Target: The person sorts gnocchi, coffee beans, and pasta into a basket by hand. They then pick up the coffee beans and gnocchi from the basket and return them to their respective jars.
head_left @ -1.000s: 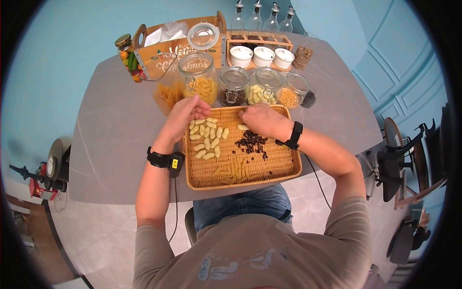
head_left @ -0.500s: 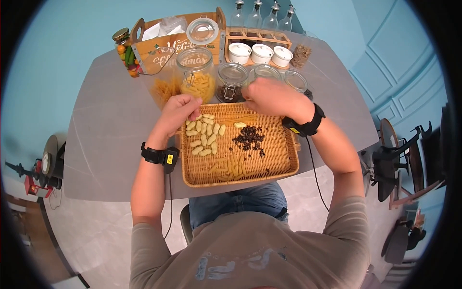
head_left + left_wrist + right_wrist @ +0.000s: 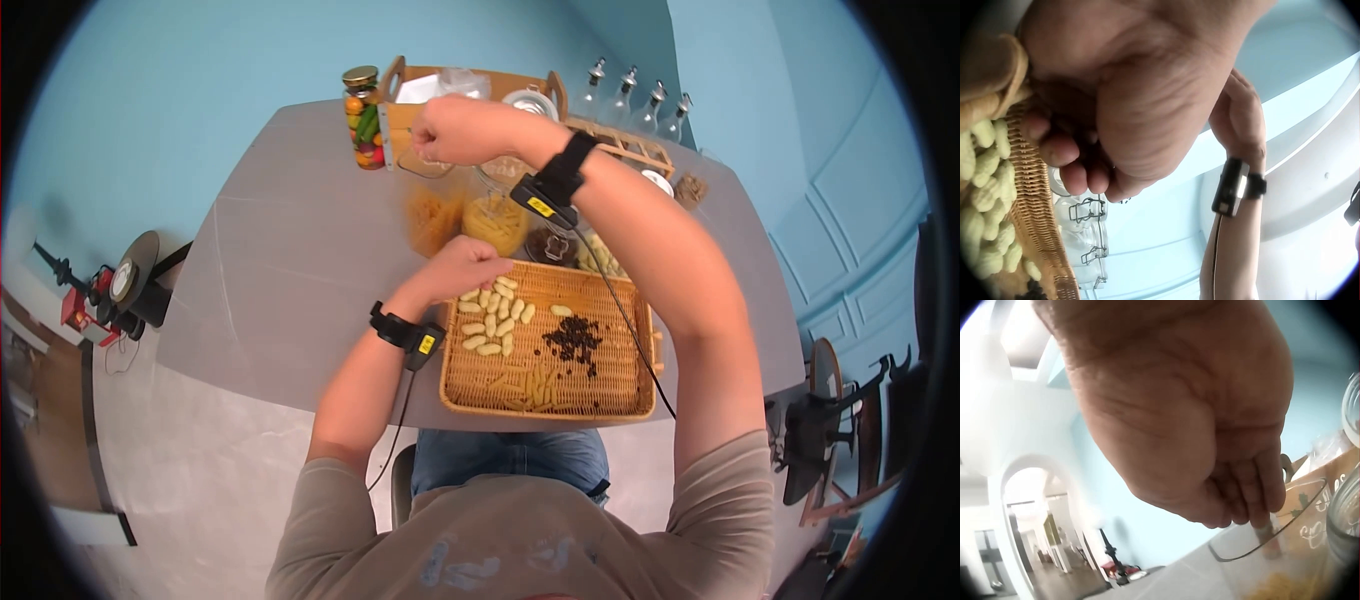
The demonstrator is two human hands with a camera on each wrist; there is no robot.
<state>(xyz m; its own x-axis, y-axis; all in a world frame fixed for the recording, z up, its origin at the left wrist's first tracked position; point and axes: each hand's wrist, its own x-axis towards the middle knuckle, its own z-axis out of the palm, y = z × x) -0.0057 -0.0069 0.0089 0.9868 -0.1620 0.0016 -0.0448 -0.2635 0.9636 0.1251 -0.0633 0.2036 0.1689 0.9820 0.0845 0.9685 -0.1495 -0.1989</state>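
Observation:
My right hand (image 3: 460, 130) is raised over a clear open container (image 3: 435, 215) of orange-yellow pasta. In the right wrist view its bent fingers (image 3: 1254, 487) point down at the container's rim, tips close together; I cannot tell whether something is between them. My left hand (image 3: 460, 270) is at the wicker basket's (image 3: 620, 390) far left corner, fingers loosely curled, beside peanuts (image 3: 497, 315). The left wrist view shows those curled fingers (image 3: 1072, 178) near the basket's handle (image 3: 997, 94), nothing visible in them. The basket also bears dark beans (image 3: 575, 340), pasta tubes (image 3: 535, 385) and one separate peanut (image 3: 561, 311).
A glass jar of pasta tubes (image 3: 495, 225) and a jar of dark beans (image 3: 550, 245) stand behind the basket. Farther back are a wooden box (image 3: 400, 120), a jar of mixed vegetables (image 3: 363, 125) and several glass bottles (image 3: 655, 110). My right forearm crosses over the jars.
My right hand has risen from the basket's far side and swung left, over the clear container. My left hand has stayed at the far left corner, its fingers more curled. The head view has shifted.

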